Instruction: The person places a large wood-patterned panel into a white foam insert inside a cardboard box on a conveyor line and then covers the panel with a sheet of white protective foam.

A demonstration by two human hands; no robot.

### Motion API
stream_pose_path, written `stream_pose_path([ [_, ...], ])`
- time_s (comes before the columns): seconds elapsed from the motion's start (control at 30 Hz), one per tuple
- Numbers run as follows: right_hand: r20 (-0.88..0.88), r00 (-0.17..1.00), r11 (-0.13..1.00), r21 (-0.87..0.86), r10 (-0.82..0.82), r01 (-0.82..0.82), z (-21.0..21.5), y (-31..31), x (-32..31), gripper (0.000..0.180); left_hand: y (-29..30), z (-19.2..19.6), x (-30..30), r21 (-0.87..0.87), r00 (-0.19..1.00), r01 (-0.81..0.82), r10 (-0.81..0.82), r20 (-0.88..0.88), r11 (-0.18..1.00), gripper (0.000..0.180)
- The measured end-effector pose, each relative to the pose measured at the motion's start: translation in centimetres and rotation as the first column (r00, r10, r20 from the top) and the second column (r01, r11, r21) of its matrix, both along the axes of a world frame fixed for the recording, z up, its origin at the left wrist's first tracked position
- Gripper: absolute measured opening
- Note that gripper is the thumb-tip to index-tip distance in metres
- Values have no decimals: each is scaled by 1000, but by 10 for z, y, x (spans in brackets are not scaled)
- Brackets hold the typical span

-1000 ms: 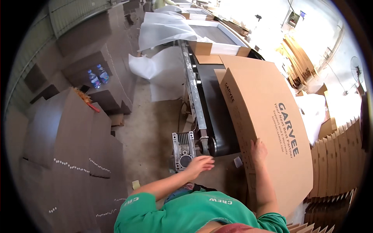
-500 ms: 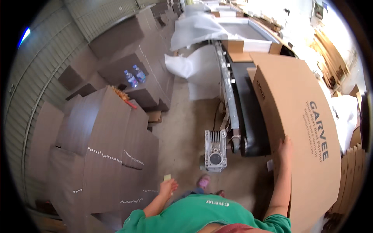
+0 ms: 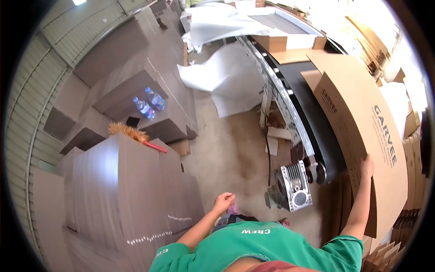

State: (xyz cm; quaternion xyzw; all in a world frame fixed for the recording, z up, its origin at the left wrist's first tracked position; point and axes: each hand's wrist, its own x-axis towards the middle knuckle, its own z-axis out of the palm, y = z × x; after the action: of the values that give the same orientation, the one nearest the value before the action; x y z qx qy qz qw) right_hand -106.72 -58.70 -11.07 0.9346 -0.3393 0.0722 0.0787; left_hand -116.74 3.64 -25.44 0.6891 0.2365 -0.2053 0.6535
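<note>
A large brown cardboard box (image 3: 378, 131) with dark printing lies at the end of a black conveyor belt (image 3: 312, 106), jutting out past it towards me. My right hand (image 3: 367, 167) grips the upper edge of its near long side, arm stretched out to the right. In front of my body, my left hand (image 3: 224, 202) hangs free of any surface with its fingers pinched together. Whether something small is between those fingers is hidden.
A grey motor (image 3: 294, 188) sticks out from the conveyor's near end. Brown cartons (image 3: 149, 181) stack high on the left, bearing a feather duster (image 3: 129, 132) and two water bottles (image 3: 145, 109). White foam sheeting (image 3: 235, 81) droops beside the conveyor. Flat cardboard (image 3: 412, 177) stands at right.
My view has shifted, and the motor and box now appear farther right. My right hand still holds the box edge. The pale yellow slip seen by my left hand no longer shows.
</note>
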Motion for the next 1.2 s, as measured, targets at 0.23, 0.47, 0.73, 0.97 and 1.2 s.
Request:
stream_pose_path([
  [0.23, -107, 962, 963, -118, -253, 240, 13, 31, 13, 37, 61, 29, 148, 249, 921, 119, -201, 335, 961, 28],
  [0.47, -174, 925, 938, -145, -338, 315, 25, 44, 49, 39, 31, 36, 221, -82, 950, 302, -293, 105, 950, 30],
  [0.73, 70, 960, 950, -145, -270, 278, -2, 40, 27, 51, 2, 75, 345, 37, 858, 484, -482, 180, 875, 27],
  [0.97, 275, 927, 948, -114, -256, 296, 23, 75, 53, 36, -107, 129, 492, 421, 488, 590, -719, 494, 689, 29],
  [1.2, 183, 923, 933, -65, -338, 355, 28, 85, 72, 43, -265, 180, 619, 810, -294, 182, -755, 586, 558, 67],
])
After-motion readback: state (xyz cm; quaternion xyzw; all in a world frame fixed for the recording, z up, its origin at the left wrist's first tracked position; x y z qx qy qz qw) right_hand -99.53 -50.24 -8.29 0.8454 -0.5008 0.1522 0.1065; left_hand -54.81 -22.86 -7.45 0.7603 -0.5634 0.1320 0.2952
